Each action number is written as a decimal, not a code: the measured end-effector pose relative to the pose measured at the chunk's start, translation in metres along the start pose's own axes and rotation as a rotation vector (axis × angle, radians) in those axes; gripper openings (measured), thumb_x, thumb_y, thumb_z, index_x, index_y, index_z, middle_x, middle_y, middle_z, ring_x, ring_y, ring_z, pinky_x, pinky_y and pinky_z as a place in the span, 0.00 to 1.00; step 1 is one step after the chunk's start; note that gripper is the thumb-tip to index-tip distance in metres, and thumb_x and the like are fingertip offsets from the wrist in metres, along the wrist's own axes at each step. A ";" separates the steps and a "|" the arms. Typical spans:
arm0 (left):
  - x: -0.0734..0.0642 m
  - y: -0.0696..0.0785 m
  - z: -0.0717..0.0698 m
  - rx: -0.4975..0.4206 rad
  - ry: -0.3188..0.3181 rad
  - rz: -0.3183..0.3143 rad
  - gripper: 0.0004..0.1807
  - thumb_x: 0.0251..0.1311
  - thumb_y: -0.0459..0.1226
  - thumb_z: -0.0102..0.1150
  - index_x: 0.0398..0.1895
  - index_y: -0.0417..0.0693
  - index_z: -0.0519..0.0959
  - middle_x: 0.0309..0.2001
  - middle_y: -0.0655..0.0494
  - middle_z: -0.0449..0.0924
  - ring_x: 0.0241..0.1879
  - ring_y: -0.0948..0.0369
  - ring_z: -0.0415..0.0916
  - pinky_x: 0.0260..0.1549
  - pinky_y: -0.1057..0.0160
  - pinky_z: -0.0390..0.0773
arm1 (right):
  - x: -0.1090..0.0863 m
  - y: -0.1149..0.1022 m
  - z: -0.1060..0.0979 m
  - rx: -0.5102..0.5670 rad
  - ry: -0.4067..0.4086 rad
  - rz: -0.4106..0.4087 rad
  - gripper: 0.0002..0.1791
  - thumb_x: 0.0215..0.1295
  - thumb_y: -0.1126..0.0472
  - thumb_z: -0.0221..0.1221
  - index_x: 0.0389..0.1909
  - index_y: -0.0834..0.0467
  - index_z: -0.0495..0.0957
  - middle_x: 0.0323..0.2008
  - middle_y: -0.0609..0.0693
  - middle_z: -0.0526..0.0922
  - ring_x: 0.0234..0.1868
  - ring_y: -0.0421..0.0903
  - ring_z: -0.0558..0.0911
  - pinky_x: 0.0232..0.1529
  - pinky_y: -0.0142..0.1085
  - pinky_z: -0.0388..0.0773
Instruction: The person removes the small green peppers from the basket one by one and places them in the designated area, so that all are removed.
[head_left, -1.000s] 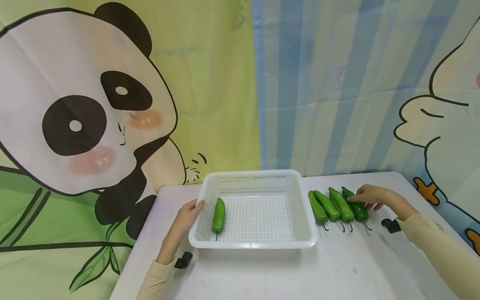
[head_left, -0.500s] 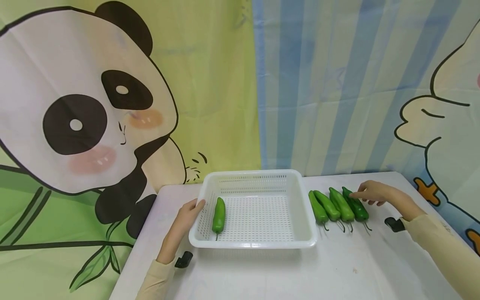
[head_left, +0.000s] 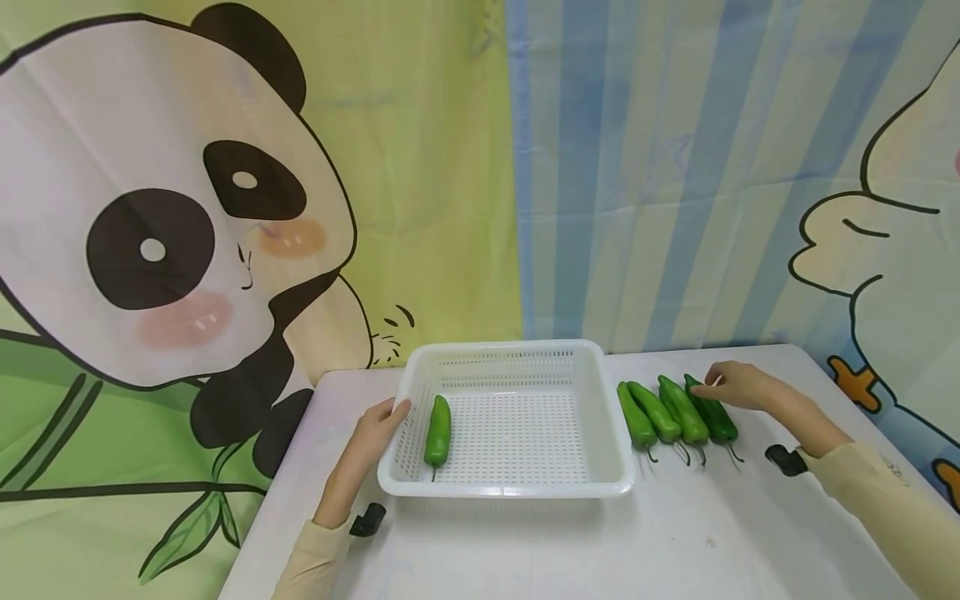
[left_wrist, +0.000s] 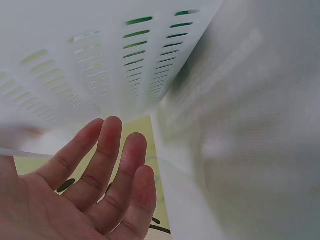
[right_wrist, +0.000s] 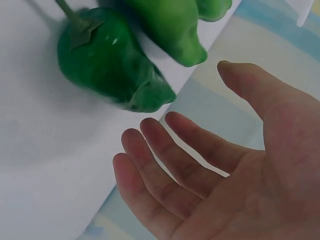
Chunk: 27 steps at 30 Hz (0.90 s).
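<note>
A white perforated plastic basket point(head_left: 510, 489) stands on the table with one green pepper point(head_left: 438, 433) lying along its left side. My left hand point(head_left: 367, 437) holds the basket's left rim, thumb over the edge. Its fingers point(left_wrist: 111, 172) lie along the outer wall in the left wrist view. To the right of the basket, a dark green pepper point(head_left: 716, 419) ends a row beside three lighter peppers point(head_left: 681, 408). Over its far end hovers my right hand point(head_left: 750, 389). The right wrist view shows that hand's fingers spread and slightly bent, holding nothing, near the dark pepper's tip point(right_wrist: 160, 97).
The white table point(head_left: 525, 550) ends at a back edge close behind the basket and peppers. A printed curtain point(head_left: 435, 208) with a panda and blue stripes hangs behind. The row's leftmost pepper point(head_left: 635, 417) lies right by the basket's right wall.
The right hand has lifted and drawn back slightly from the dark green pepper, then shifted a little left over it. The left hand, the basket and the peppers have stayed in place.
</note>
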<state>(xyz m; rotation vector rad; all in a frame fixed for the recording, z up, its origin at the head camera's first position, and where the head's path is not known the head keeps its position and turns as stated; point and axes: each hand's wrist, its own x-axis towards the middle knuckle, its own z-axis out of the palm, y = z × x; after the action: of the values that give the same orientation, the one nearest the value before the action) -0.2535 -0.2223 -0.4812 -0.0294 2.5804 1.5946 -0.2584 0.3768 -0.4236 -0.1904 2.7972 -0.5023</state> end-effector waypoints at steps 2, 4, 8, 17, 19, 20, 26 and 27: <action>0.000 0.000 0.000 0.001 0.001 0.001 0.31 0.73 0.58 0.48 0.67 0.48 0.73 0.49 0.42 0.86 0.36 0.54 0.88 0.29 0.57 0.89 | -0.001 -0.003 0.001 0.002 0.009 -0.005 0.31 0.72 0.45 0.58 0.50 0.73 0.75 0.47 0.73 0.80 0.44 0.64 0.82 0.39 0.51 0.83; -0.001 0.000 -0.001 0.001 0.002 0.000 0.31 0.73 0.58 0.48 0.67 0.48 0.73 0.49 0.42 0.86 0.36 0.54 0.88 0.29 0.57 0.89 | -0.002 -0.007 0.000 0.004 0.018 -0.017 0.30 0.72 0.46 0.58 0.50 0.73 0.75 0.47 0.73 0.80 0.44 0.64 0.82 0.38 0.51 0.82; -0.001 0.001 -0.001 -0.003 0.001 -0.001 0.31 0.73 0.58 0.49 0.68 0.48 0.73 0.49 0.42 0.85 0.36 0.54 0.88 0.30 0.57 0.89 | -0.005 -0.018 0.000 0.004 0.041 -0.039 0.30 0.71 0.46 0.58 0.49 0.74 0.75 0.45 0.71 0.81 0.44 0.63 0.82 0.39 0.51 0.83; -0.001 0.001 -0.001 -0.006 0.001 0.005 0.31 0.73 0.58 0.48 0.69 0.49 0.72 0.50 0.41 0.85 0.36 0.53 0.88 0.29 0.57 0.89 | -0.006 -0.042 0.008 0.011 0.053 -0.109 0.29 0.71 0.48 0.59 0.53 0.73 0.75 0.48 0.70 0.81 0.46 0.63 0.82 0.43 0.53 0.83; -0.002 0.001 -0.001 -0.008 0.000 0.006 0.31 0.73 0.58 0.48 0.68 0.49 0.72 0.50 0.41 0.85 0.36 0.53 0.88 0.29 0.57 0.89 | -0.006 -0.047 0.009 0.015 0.064 -0.126 0.30 0.71 0.47 0.59 0.53 0.73 0.75 0.46 0.68 0.82 0.45 0.61 0.82 0.43 0.53 0.83; -0.002 0.001 0.000 -0.009 0.000 0.005 0.30 0.73 0.58 0.48 0.68 0.49 0.72 0.50 0.41 0.85 0.36 0.53 0.88 0.29 0.57 0.89 | -0.006 -0.050 0.009 0.016 0.068 -0.134 0.30 0.71 0.47 0.59 0.53 0.73 0.74 0.46 0.67 0.82 0.45 0.60 0.83 0.42 0.52 0.83; -0.001 0.001 0.000 -0.011 -0.002 0.000 0.31 0.73 0.58 0.48 0.69 0.50 0.72 0.51 0.41 0.85 0.37 0.52 0.88 0.29 0.57 0.89 | -0.006 -0.070 0.009 0.027 0.082 -0.182 0.30 0.71 0.46 0.60 0.54 0.70 0.75 0.44 0.62 0.83 0.43 0.56 0.83 0.41 0.50 0.83; -0.001 0.002 0.000 -0.012 -0.001 0.001 0.31 0.73 0.58 0.48 0.69 0.50 0.72 0.51 0.40 0.85 0.37 0.52 0.88 0.29 0.57 0.89 | -0.006 -0.074 0.009 0.030 0.084 -0.187 0.29 0.71 0.46 0.60 0.54 0.69 0.76 0.44 0.61 0.83 0.43 0.55 0.83 0.41 0.49 0.83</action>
<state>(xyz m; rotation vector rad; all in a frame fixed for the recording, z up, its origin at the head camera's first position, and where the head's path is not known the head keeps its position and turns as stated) -0.2530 -0.2214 -0.4797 -0.0286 2.5701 1.6106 -0.2446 0.3060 -0.4038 -0.4366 2.8662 -0.6086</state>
